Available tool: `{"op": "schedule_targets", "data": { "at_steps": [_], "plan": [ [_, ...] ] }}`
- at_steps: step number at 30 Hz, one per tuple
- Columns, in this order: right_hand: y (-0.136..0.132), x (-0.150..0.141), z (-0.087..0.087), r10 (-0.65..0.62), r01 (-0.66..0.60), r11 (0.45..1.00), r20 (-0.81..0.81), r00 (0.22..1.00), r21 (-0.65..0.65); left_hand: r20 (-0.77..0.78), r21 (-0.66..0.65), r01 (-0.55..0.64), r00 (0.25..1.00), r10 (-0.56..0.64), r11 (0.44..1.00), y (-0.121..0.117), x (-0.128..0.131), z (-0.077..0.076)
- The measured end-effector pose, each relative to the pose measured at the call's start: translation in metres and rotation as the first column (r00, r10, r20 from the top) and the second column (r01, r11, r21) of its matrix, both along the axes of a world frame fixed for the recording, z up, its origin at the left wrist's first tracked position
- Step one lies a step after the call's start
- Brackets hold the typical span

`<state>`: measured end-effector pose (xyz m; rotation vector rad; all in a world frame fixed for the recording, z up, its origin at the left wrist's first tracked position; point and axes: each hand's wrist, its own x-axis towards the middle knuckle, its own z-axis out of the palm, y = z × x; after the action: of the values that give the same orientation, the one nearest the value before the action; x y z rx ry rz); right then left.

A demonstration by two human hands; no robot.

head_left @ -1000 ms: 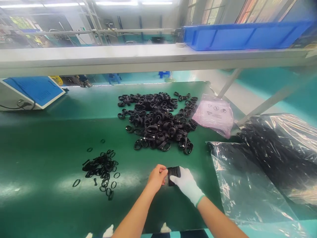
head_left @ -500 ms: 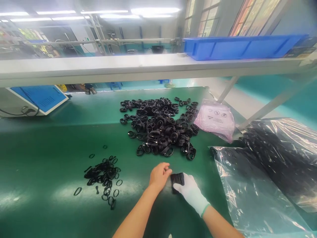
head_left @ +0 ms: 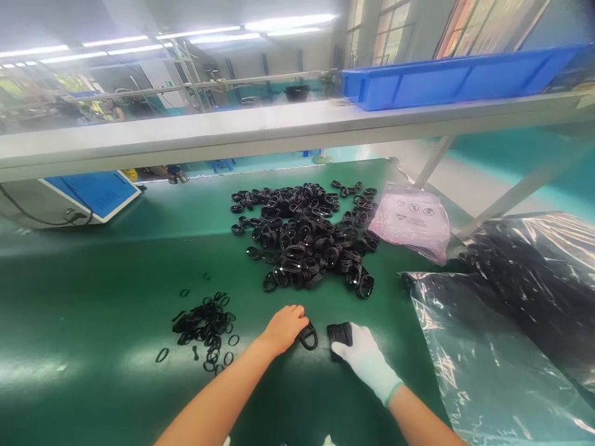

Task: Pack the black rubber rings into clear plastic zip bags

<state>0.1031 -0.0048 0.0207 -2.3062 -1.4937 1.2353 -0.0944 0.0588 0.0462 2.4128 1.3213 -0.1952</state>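
Green matting covers the worktop [head_left: 116, 272], with glare washing out patches of it near the front.

On it, the bare left hand [head_left: 284, 328] is bent over a black coil [head_left: 311, 347]; the knuckles hide the coil's upper left side, and I cannot tell whether the fingertips pinch it or merely touch it. Just beside, the gloved right hand [head_left: 366, 356] grips a row of black coils [head_left: 339, 334], thumb across the near side; the palm and fingers cover its right end, so the coils cannot be counted.

To the left lies a loose heap of small black bands [head_left: 204, 325], tangled dark in the middle; the left forearm partly hides one at its near edge. Beyond the hands spreads a large pile of black coils [head_left: 307, 238], those beneath buried by those on top.

Right of that pile sits a pinkish bag [head_left: 411, 220], its print too small to read. Nearer, a clear plastic bag [head_left: 478, 353] runs out of the picture at the bottom, and a bulky bag [head_left: 534, 279] with dark, indistinct contents is cut off at the right edge. Above, a shelf [head_left: 223, 127] carries a blue bin [head_left: 455, 80], its inside out of sight. Behind, the room blurs.
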Motion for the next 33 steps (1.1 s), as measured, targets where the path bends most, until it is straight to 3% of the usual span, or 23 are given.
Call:
{"op": "schedule_targets", "data": {
  "at_steps": [2,4,7,9,12,16,24,28,33],
  "plan": [
    [0.000,0.000,0.001,0.009,-0.009,1.000,0.006,1.000,-0.004,-0.011,-0.019,-0.041,0.999,0.041,0.999,-0.010,0.000,0.002],
    [0.000,0.000,0.003,0.021,-0.021,1.000,0.016,1.000,0.007,-0.037,-0.036,-0.170,0.985,0.168,0.985,-0.018,0.014,0.000],
    [0.000,0.000,0.006,0.033,-0.034,0.999,0.024,0.999,0.026,-0.117,-0.106,-0.384,0.921,0.372,0.917,-0.026,0.039,-0.008],
    [-0.001,0.000,0.006,0.034,-0.035,0.999,0.024,0.999,0.033,-0.137,-0.146,-0.433,0.899,0.415,0.889,-0.033,0.048,-0.013],
    [-0.001,0.001,0.003,0.032,-0.033,0.998,0.024,0.999,0.050,0.078,-0.254,-0.403,0.897,0.434,0.879,-0.047,0.045,-0.021],
    [-0.001,0.003,-0.003,0.034,-0.035,0.997,0.012,0.999,0.075,0.347,-0.391,-0.344,0.804,0.483,0.854,-0.063,0.035,-0.032],
    [-0.001,-0.001,-0.004,0.014,-0.015,0.999,0.038,0.999,0.034,0.404,-0.445,-0.322,0.761,0.507,0.836,-0.064,0.034,-0.050],
    [-0.002,-0.010,-0.006,-0.049,0.047,0.999,0.097,0.994,0.028,0.441,-0.408,-0.297,0.763,0.472,0.863,-0.065,0.033,-0.058],
    [0.000,-0.014,-0.005,-0.056,0.052,0.998,0.124,0.991,0.037,0.473,-0.397,-0.263,0.763,0.441,0.879,-0.045,0.025,-0.044]
  ]
}}
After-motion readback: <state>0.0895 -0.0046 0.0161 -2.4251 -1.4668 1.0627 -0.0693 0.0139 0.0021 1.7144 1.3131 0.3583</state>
